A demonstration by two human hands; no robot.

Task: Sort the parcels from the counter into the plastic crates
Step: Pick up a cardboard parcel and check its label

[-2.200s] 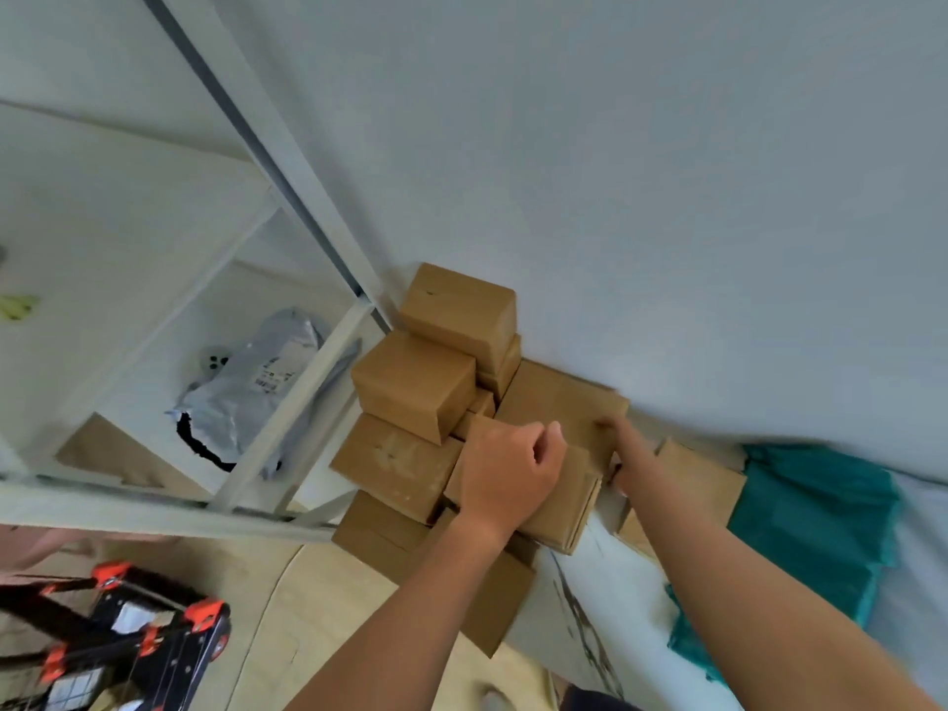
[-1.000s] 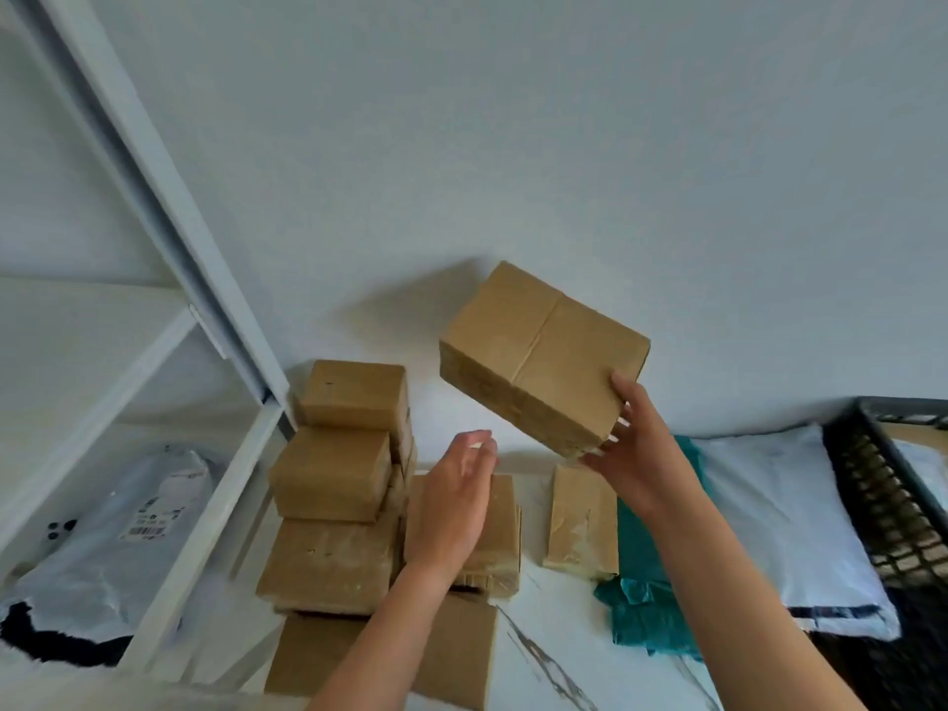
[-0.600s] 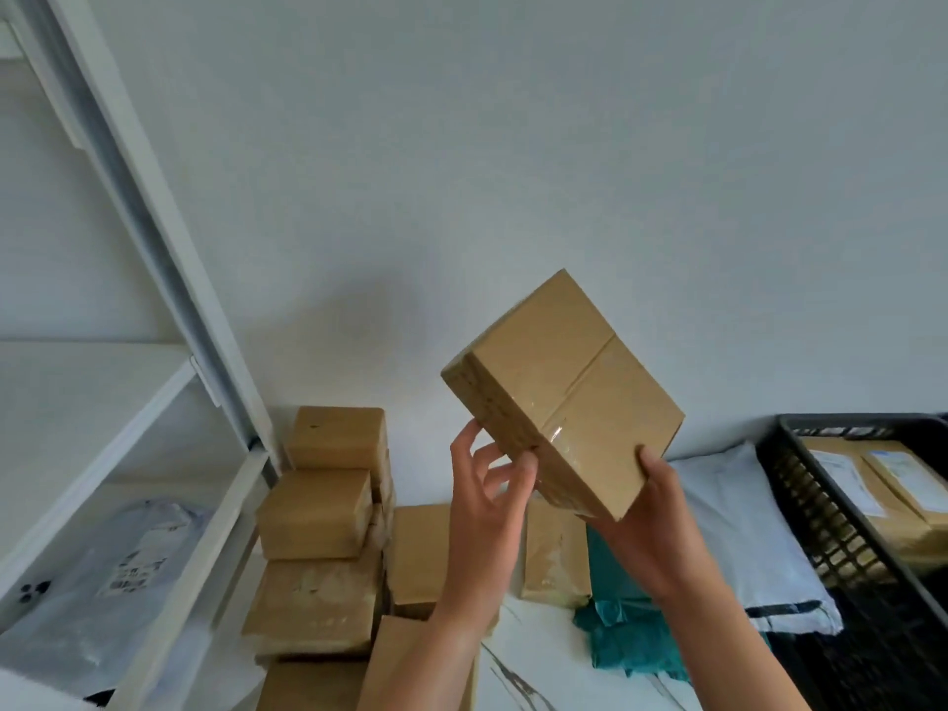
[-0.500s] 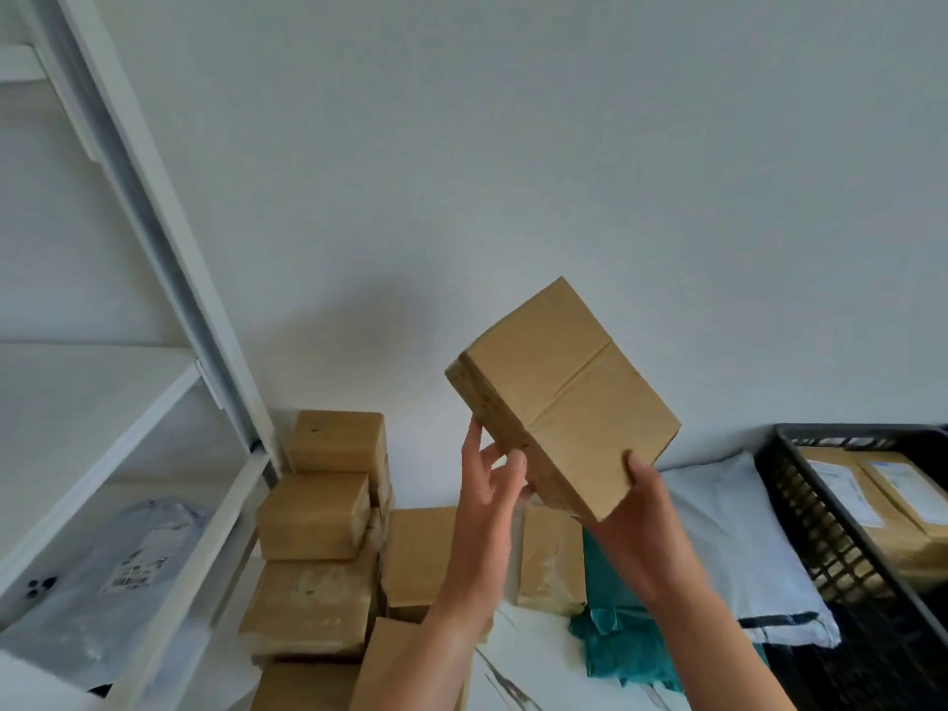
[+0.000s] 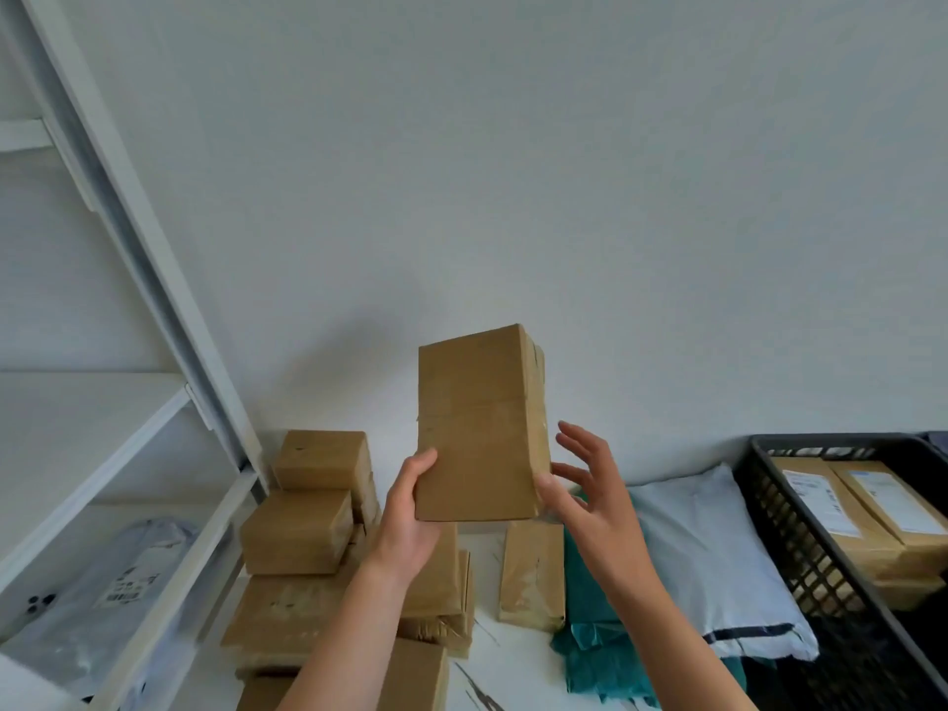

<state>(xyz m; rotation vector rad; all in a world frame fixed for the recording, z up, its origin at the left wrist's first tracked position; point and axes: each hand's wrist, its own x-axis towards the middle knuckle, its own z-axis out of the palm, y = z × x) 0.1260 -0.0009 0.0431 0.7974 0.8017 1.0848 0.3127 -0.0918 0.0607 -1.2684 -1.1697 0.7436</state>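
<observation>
In the head view you are holding the box (image 5: 479, 428) upright above the desk (image 5: 518, 659), clear of the stack (image 5: 302, 526). Your left hand (image 5: 410, 515) is gripping its lower left corner, thumb on the front. Your right hand (image 5: 585, 500) is spreading its fingers (image 5: 579, 446) wide, with only the thumb seeming to touch the right edge. With one corner carrying it, the box could tip out on the way to the crate (image 5: 831, 441). No label is showing, and the crate is running off frame.
</observation>
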